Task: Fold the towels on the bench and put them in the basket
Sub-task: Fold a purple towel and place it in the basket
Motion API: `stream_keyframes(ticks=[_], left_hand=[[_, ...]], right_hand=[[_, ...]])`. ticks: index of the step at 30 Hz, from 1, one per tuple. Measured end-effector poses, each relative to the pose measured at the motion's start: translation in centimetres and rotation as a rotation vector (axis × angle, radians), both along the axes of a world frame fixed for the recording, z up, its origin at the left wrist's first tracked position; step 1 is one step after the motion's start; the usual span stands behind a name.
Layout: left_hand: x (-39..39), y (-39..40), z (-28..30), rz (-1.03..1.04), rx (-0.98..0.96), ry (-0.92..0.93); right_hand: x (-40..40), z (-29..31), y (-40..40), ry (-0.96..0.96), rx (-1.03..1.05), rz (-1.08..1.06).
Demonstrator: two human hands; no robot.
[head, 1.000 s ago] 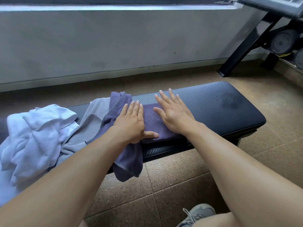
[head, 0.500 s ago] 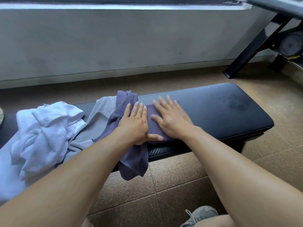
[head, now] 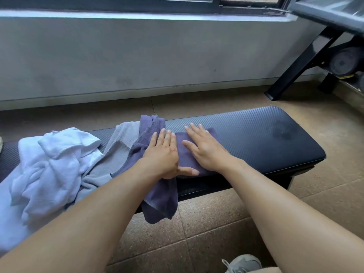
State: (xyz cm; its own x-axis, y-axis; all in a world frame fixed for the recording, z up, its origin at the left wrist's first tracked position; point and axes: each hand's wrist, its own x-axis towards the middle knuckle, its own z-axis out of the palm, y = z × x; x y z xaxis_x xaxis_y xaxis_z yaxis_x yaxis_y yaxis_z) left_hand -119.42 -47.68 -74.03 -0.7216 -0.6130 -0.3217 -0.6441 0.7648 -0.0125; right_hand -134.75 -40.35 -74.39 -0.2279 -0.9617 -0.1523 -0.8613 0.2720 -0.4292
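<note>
Left hand [head: 164,154] and right hand [head: 206,149] are lying flat, fingers straight, pressing the purple towel [head: 161,194] on the bench [head: 266,138]; folding is only beginning, grey towel [head: 116,152] and white towel [head: 53,166] waiting.

Both hands, the left hand [head: 162,154] and right hand [head: 206,150], press flat on the purple towel [head: 161,196] draped over the black table [head: 256,138], beside a grey towel [head: 116,154] and white towel [head: 53,164].

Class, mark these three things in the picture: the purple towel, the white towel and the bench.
purple towel [head: 161,201], head view, on the part hanging over the bench's near edge.
white towel [head: 59,166], head view, on its crumpled middle.
bench [head: 256,134], head view, on the bare black padding.
</note>
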Motion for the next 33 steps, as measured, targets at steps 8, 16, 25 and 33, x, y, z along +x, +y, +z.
stream_keyframes(ticks=[8,16,25,33], left_hand=[[-1.6,0.9,0.1,-0.016,0.003,0.289],[-2.0,2.4,-1.7,-0.081,0.044,0.128],[-3.0,3.7,0.0,-0.157,-0.02,0.294],[-3.0,4.3,-0.8,-0.181,0.034,0.275]], right_hand=[[-4.5,3.7,1.7,-0.026,0.01,-0.634],[-4.1,3.6,3.4,-0.163,0.266,-0.546],[-4.5,5.3,3.6,-0.246,0.021,-0.605],[-4.0,5.8,4.2,-0.177,0.007,-0.576]])
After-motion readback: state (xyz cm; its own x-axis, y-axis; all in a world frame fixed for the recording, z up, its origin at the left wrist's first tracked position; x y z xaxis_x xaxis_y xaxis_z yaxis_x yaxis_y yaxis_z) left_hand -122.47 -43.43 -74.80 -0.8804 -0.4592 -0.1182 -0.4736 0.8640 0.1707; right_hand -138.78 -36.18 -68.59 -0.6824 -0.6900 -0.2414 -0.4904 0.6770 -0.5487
